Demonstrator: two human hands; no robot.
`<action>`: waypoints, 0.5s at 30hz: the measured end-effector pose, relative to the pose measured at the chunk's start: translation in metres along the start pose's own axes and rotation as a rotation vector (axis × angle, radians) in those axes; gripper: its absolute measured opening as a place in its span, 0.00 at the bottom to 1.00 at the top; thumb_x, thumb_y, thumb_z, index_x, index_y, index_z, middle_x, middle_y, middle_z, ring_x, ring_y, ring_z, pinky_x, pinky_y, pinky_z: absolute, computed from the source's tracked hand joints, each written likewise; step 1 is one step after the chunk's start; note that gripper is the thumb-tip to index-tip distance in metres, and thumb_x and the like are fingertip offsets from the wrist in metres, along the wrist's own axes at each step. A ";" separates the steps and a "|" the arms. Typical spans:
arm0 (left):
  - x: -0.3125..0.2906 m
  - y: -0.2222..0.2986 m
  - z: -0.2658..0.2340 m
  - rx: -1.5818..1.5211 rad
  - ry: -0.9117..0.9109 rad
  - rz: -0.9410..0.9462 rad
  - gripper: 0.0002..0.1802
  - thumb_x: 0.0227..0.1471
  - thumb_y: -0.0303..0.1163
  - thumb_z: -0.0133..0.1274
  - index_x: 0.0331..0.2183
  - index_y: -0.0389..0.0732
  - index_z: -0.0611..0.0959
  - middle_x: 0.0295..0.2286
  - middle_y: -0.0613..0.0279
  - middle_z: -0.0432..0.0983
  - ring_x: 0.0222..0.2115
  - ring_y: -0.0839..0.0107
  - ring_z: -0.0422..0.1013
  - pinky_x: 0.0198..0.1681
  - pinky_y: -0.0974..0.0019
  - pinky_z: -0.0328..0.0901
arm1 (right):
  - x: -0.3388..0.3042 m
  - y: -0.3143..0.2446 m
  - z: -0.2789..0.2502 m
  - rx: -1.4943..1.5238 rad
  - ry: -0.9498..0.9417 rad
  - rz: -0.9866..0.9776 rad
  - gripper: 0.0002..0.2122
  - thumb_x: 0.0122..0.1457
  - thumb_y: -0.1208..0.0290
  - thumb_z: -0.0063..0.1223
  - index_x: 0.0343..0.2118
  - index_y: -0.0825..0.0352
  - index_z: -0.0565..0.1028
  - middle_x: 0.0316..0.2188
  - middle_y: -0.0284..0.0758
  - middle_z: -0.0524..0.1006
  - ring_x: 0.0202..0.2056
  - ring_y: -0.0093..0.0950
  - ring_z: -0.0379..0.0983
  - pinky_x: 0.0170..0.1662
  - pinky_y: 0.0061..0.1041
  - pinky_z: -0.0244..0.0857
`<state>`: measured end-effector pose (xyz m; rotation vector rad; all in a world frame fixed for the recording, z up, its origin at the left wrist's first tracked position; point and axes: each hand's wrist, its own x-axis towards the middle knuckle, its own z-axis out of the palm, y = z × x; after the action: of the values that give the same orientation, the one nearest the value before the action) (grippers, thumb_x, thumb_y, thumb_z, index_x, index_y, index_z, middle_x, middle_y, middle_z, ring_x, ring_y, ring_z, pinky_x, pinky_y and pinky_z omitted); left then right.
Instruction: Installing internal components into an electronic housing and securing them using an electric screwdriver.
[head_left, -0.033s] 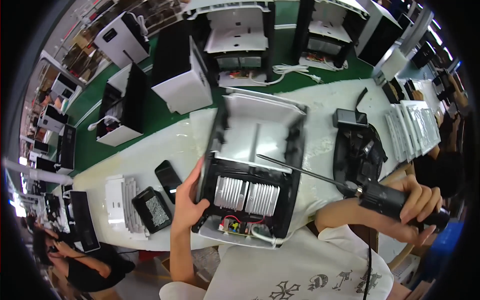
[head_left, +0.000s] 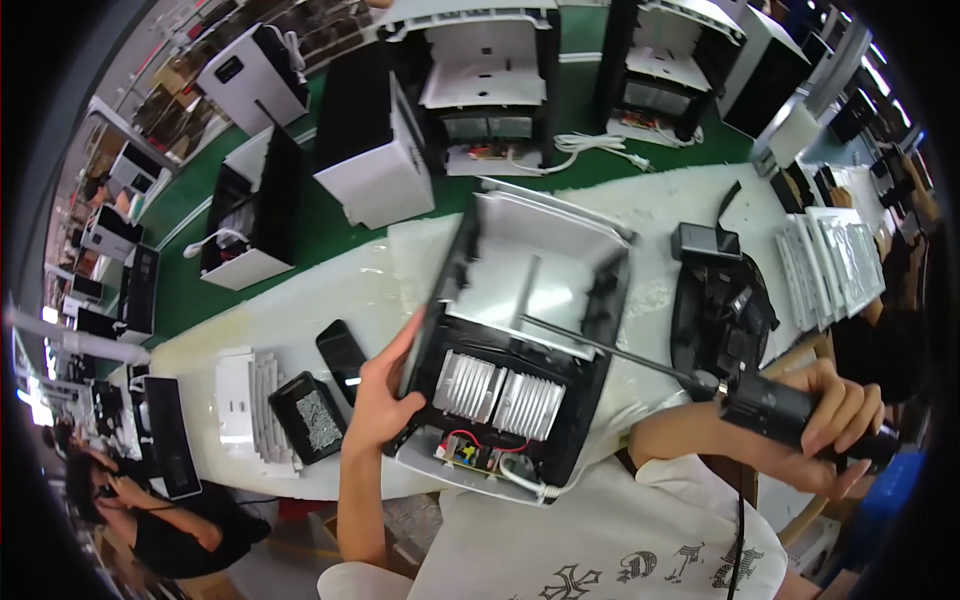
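Note:
My left hand grips the left side of an open black and white appliance housing, thumb over the rim, most fingers hidden. Inside it are finned metal heat sinks, a small circuit board with red wires and a white cable. My right hand is closed round the black body of a powered screwdriver. Its long, thin shaft points left across the housing, with the tip over the white panel. From this view I cannot tell whether the tip touches anything.
Left of the housing lie a dark phone, a black tray of small screws and stacked white panels. To the right are a black moulded part and wrapped white panels. More housings stand behind; a person works at left.
The housing has tilted slightly clockwise and its far end has shifted right. My left hand moves with it. The screwdriver has barely moved. The background has shifted slightly right.

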<state>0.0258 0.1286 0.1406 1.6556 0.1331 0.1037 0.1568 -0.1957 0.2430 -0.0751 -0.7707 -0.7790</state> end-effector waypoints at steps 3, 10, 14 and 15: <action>0.027 -0.016 -0.024 -0.049 -0.244 -0.002 0.52 0.26 0.10 0.41 0.62 0.33 0.60 0.61 0.55 0.57 0.62 0.69 0.53 0.64 0.69 0.43 | -0.015 -0.001 0.008 0.032 0.023 0.005 0.14 0.45 0.78 0.57 0.31 0.70 0.63 0.19 0.29 0.63 0.11 0.15 0.58 0.15 0.08 0.57; 0.024 -0.008 -0.044 0.100 -0.026 0.008 0.19 0.59 0.24 0.46 0.52 0.33 0.73 0.50 0.54 0.72 0.52 0.66 0.68 0.56 0.68 0.60 | -0.035 0.021 0.030 0.223 0.044 -0.001 0.14 0.43 0.78 0.58 0.29 0.69 0.63 0.19 0.30 0.64 0.11 0.14 0.59 0.13 0.08 0.56; -0.064 -0.037 -0.102 1.137 0.777 -0.016 0.04 0.57 0.25 0.48 0.31 0.35 0.73 0.22 0.52 0.70 0.23 0.54 0.68 0.29 0.58 0.62 | -0.041 0.025 0.025 0.225 0.047 0.054 0.16 0.39 0.78 0.59 0.29 0.68 0.63 0.18 0.28 0.63 0.10 0.14 0.58 0.12 0.06 0.55; -0.086 -0.047 -0.117 1.161 0.753 -0.127 0.04 0.53 0.25 0.51 0.31 0.35 0.74 0.25 0.51 0.71 0.27 0.52 0.69 0.31 0.55 0.62 | -0.039 0.024 0.020 0.144 0.023 0.050 0.17 0.38 0.77 0.59 0.30 0.68 0.63 0.18 0.27 0.63 0.10 0.14 0.58 0.12 0.07 0.55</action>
<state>-0.0777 0.2352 0.1056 2.6679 1.0218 0.6465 0.1427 -0.1479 0.2369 0.0438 -0.7981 -0.6738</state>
